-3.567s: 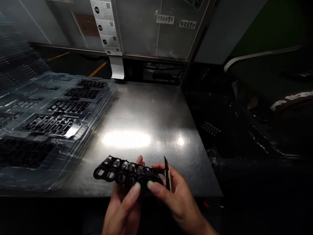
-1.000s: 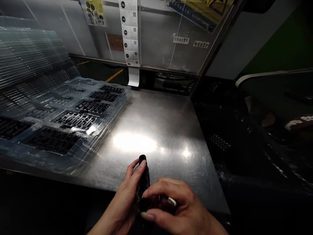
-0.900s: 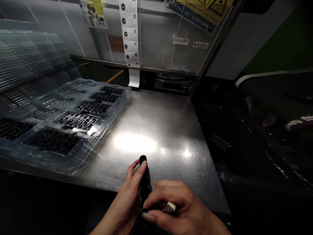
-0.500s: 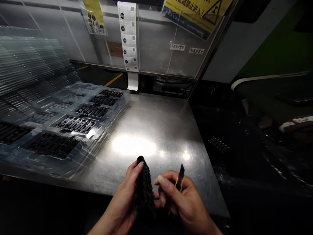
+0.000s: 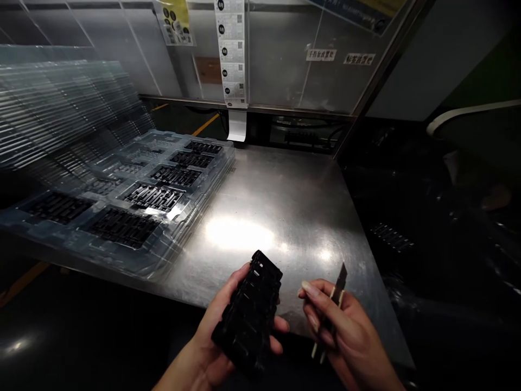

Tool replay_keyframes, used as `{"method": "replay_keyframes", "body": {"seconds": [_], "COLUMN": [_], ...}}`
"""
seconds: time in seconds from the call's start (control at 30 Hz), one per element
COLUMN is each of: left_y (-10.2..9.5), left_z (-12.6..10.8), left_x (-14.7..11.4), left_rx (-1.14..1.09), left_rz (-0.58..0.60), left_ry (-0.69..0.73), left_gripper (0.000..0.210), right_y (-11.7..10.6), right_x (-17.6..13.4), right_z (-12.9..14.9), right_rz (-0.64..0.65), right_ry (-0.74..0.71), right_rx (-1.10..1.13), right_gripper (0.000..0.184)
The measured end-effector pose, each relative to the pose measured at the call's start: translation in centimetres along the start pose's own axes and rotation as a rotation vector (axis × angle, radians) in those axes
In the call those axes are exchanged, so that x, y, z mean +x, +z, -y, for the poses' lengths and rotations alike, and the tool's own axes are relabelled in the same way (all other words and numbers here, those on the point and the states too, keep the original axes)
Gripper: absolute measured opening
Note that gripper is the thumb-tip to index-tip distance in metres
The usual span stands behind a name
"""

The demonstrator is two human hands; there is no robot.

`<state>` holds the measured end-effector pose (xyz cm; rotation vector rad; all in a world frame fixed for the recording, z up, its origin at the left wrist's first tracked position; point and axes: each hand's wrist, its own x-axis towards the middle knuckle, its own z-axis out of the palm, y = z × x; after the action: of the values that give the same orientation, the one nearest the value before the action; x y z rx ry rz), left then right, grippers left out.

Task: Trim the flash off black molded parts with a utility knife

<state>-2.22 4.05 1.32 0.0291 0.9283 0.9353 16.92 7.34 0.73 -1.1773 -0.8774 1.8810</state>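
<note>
My left hand holds a black moulded plastic part with rows of ribs, its broad face turned up and its far end pointing away from me. My right hand is apart from the part, to its right, and grips a slim knife with a pale handle and a dark blade pointing up. Both hands hover over the near edge of a steel table.
A stack of clear blister trays holding several black parts lies on the table's left. More clear trays lean behind them. A clear panel with label strips closes the back. Dark machinery fills the right side.
The part has turned from edge-on to face-up in my left hand. My right hand has come off it and drawn to the right with the knife.
</note>
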Motion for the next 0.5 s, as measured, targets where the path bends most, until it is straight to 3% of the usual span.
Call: {"method": "replay_keyframes", "body": {"seconds": [0.3, 0.4, 0.5], "left_y": [-0.5, 0.5, 1.4], "left_z": [-0.6, -0.6, -0.7], "left_x": [-0.1, -0.1, -0.2], "left_rx": [0.077, 0.112, 0.165], "left_rz": [-0.121, -0.261, -0.394], "left_ry": [0.102, 0.249, 0.357], "left_gripper": [0.065, 0.058, 0.051], "right_y": [0.5, 1.8, 3.4], "right_x": [0.4, -0.3, -0.6], "right_z": [-0.9, -1.8, -1.8], "right_rz": [-0.014, 0.085, 0.289], "right_ry": [0.032, -0.025, -0.096], "right_rx": [-0.118, -0.241, -0.367], "right_gripper": [0.046, 0.043, 0.044]}}
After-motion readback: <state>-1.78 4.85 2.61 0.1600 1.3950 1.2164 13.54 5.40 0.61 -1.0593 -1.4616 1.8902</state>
